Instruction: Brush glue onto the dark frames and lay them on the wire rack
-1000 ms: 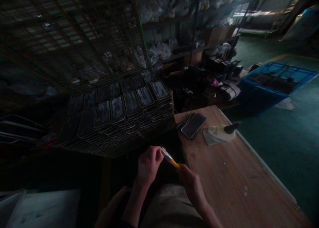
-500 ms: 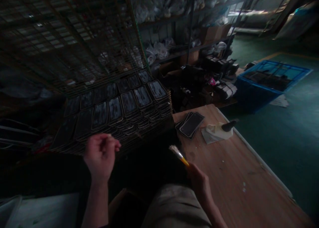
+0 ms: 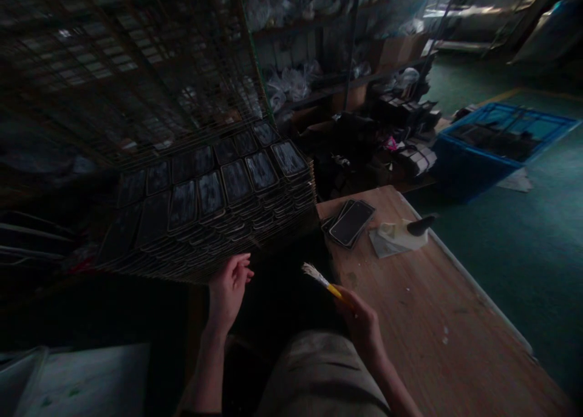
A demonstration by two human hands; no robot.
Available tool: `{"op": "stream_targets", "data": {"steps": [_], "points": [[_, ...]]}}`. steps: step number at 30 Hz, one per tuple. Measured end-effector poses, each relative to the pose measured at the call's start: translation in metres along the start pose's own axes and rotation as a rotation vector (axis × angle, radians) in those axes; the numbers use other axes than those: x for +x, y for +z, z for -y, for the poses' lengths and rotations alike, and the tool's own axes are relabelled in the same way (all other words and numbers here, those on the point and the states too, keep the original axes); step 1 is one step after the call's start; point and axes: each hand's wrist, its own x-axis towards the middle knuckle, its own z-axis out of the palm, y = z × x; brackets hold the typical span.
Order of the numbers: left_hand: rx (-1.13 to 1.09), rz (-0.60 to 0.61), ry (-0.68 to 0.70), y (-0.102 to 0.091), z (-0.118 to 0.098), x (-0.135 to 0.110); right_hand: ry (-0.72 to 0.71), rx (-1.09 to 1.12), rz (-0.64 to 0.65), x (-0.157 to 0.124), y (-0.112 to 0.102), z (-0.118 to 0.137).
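Paintbrush (image 3: 324,280), yellow-handled, is held in the air just off the left edge of the worktop (image 3: 437,320), pale bristles pointing away and to the left. The right hand (image 3: 362,320) has its grip closed round the handle, its forearm angled in from the lower right. The left hand (image 3: 231,286) is raised well apart from the brush, fingers curled inward; in this dim light I cannot tell whether they pinch anything. Dark rectangular plates (image 3: 353,223) overlap at the worktop's far left corner. Green marks on a white panel (image 3: 104,374) at lower left are too blurred to read.
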Motion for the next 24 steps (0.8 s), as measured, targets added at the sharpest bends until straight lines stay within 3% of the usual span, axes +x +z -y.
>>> {"op": "stream_targets", "data": {"steps": [4, 13, 16, 24], "points": [[-0.001, -0.073, 0.043, 0.002, 0.001, -0.002, -0.005, -0.005, 0.007, 0.004, 0.000, 0.000], [0.033, -0.005, 0.097, 0.022, -0.003, 0.000, 0.003, 0.012, 0.004, 0.011, 0.000, -0.008], [-0.046, -0.008, 0.039, 0.032, -0.007, 0.001, 0.016, 0.011, 0.001, 0.014, 0.001, -0.009], [-0.253, 0.122, -0.148, 0.052, -0.015, -0.001, 0.036, 0.011, -0.036, 0.017, 0.004, -0.014]]}}
